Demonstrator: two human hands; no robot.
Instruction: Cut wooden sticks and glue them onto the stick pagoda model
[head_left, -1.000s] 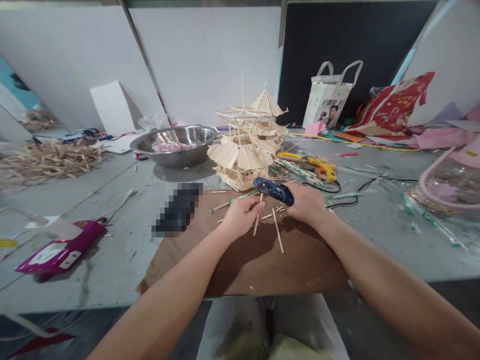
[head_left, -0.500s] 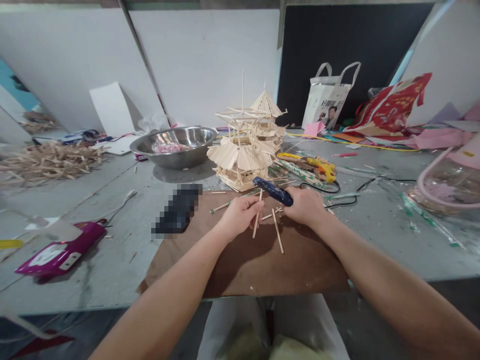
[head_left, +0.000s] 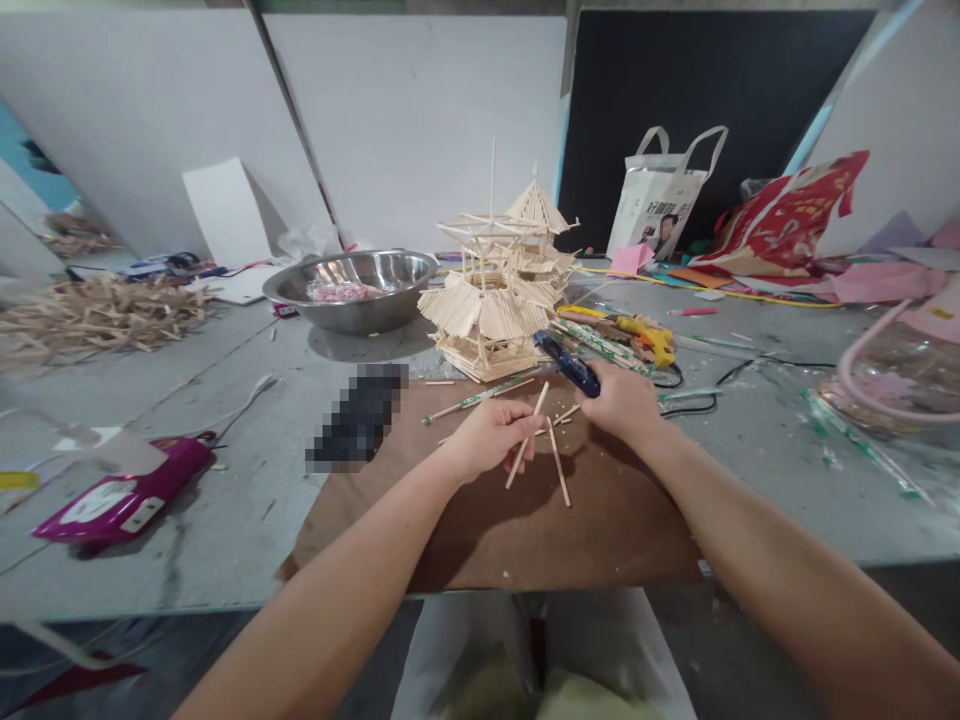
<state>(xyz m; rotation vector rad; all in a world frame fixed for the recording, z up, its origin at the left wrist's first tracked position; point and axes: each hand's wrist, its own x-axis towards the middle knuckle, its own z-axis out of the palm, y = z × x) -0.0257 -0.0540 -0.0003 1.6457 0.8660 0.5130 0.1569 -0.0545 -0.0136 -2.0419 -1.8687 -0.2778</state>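
My left hand pinches a thin wooden stick, held tilted above the brown sheet. In my right hand is a dark blue hand tool; its exact kind is hard to make out. The tool's tip points up and left, apart from the stick. Another wooden stick lies on the brown sheet between my hands, with several short pieces behind it. Just beyond my hands stands a pagoda-like model built of sticks, and a second one rises behind it.
A steel bowl sits left of the models, near a blurred-out dark object. At far left are a heap of sticks and a purple power strip. A yellow glue gun and wrapped sticks lie to the right.
The tool has come away from the stick's upper end, moving slightly right. My left hand has lowered a little, and the stick leans more to the right.
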